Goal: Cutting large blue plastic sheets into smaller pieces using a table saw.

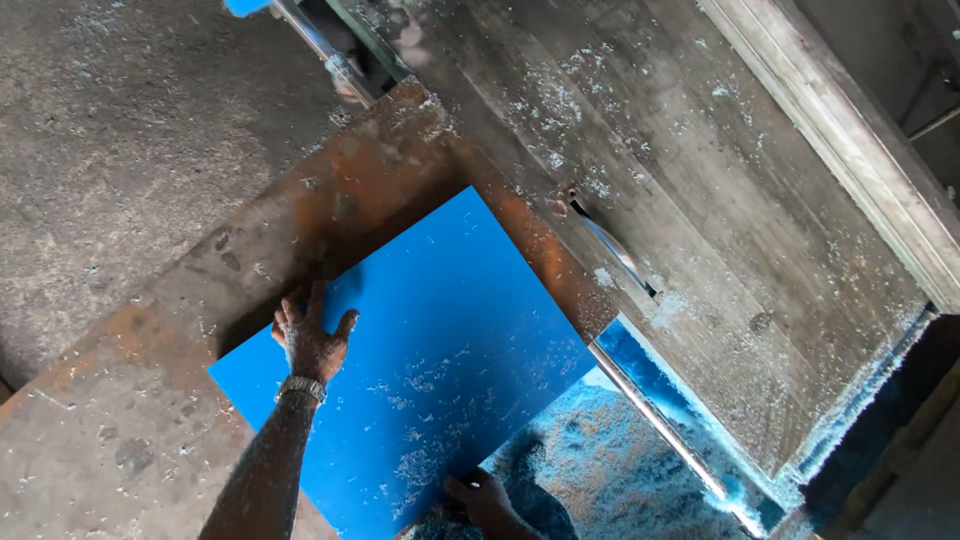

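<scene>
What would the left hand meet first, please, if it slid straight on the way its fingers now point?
The left hand lies flat on the blue sheet, fingers at its far edge. Straight on, it would probably meet the rusty table top first.

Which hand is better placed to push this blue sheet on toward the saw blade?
Probably the left hand: it lies flat on the blue sheet, behind it in line with the saw blade. The right hand only grips the near edge.
</scene>
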